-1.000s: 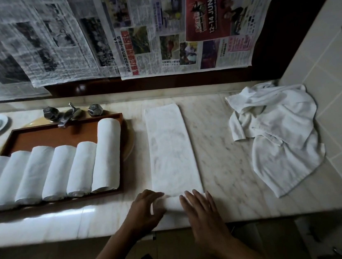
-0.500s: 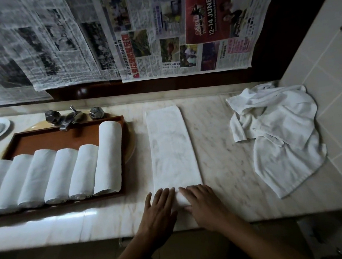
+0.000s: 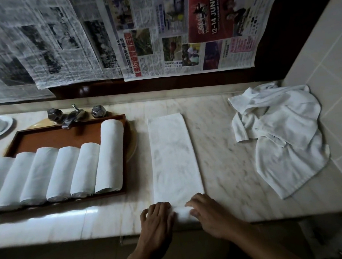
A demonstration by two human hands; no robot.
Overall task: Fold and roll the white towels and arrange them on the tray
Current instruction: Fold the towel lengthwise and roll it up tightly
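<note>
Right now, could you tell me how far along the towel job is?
Done: six rolled towels sit on the wooden tray. In hand: left hand and right hand grip the started roll at the near end of the folded towel. Left: finish that roll, tray it, then fold and roll the crumpled towels on the right.

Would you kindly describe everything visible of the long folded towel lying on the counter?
The folded towel is a long, narrow white strip of soft terry-looking cloth, lying flat on the marble counter, right of the tray without touching it. Its near end is curled into a small roll, gripped by the left hand and right hand; the rest lies unrolled.
</note>
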